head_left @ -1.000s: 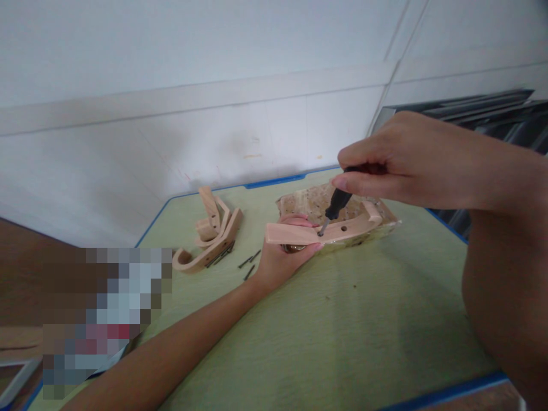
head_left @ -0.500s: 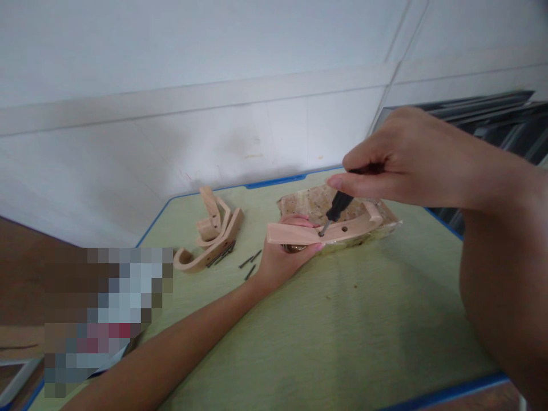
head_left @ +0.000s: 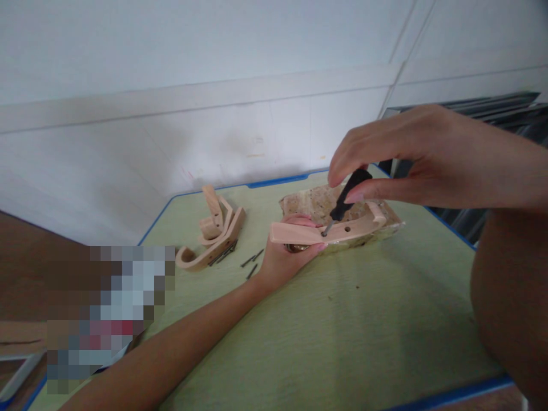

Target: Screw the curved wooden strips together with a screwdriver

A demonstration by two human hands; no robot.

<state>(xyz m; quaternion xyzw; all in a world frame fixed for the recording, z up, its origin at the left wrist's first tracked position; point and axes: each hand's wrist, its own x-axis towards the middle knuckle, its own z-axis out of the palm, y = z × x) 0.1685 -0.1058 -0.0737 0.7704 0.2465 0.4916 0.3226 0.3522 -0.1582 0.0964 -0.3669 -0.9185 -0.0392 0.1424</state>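
My left hand [head_left: 285, 260] grips a pale wooden hook [head_left: 295, 233], thumb on the near side and fingers on the far side. The hook lies over a speckled tan slab [head_left: 310, 201] that looks wrapped in clear plastic. In my right hand [head_left: 398, 154] is a black-handled screwdriver [head_left: 349, 194], held loosely between thumb and fingers. Its handle leans to the right, and its metal tip sits in one of the hook's holes. Another dark hole shows farther right along the hook. Whether a screw is under the tip is too small to tell.
More wooden hooks [head_left: 214, 231] are piled at the table's left, with several dark screws [head_left: 252, 271] near them. A blurred-out item [head_left: 124, 308] lies at the left edge of the green table [head_left: 342, 342]. A white wall [head_left: 214, 137] stands behind; dark metal bars [head_left: 509, 111] are at the right.
My right hand has loosened its closed grip, its fingers spreading around the screwdriver handle so more of it shows. My left hand, the hook and the slab keep their places relative to the table.
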